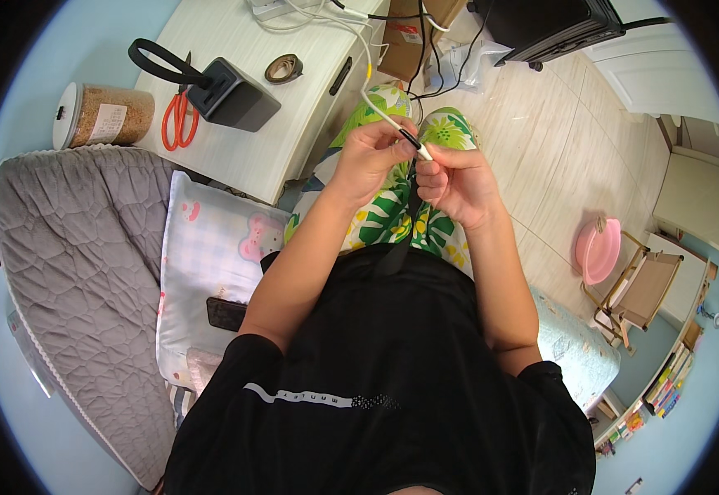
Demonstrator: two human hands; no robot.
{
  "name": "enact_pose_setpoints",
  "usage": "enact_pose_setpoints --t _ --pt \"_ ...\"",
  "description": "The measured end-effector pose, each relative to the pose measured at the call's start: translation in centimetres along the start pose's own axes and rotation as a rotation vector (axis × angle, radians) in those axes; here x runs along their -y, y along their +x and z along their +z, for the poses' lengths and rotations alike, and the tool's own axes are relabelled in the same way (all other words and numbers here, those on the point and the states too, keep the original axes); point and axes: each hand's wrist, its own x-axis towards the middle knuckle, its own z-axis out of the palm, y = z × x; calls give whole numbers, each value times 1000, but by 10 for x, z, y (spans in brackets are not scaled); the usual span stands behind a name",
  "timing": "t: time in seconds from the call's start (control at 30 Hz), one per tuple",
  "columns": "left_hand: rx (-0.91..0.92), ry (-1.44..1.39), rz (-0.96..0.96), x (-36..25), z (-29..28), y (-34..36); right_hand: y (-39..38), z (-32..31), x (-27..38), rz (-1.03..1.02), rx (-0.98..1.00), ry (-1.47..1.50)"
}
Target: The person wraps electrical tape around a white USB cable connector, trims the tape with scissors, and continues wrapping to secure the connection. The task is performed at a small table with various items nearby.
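Note:
In front of my lap, both hands are closed on a white cable (386, 117). My left hand (368, 161) pinches it at a short black-wrapped section (410, 138). Right beside that, my right hand (461, 180) grips the white end piece (425, 154) between thumb and fingers. From there the cable rises past a yellow band to the white desk (236, 165). A dark strip (413, 202) hangs below the hands over my patterned trousers; where its upper end attaches is hidden.
On the desk are a roll of tape (283, 68), red-handled scissors (179, 122) and a dark box with a strap (234, 95). A jar (120, 114) stands beside it. A phone (226, 313) lies on the bedding at left. A pink basin (598, 252) and folding stool (648, 289) are at right.

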Motion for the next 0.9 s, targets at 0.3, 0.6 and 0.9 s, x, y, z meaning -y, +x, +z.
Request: enact_pose_setpoints --t 0.3,0.6,0.9 --pt "83 270 45 -26 -4 1 4 -3 -5 48 42 -10" --pt "-68 151 111 -25 17 4 8 -2 -10 62 98 21" --pt "-272 75 -43 -28 17 -21 7 5 -23 -255 -79 -114"
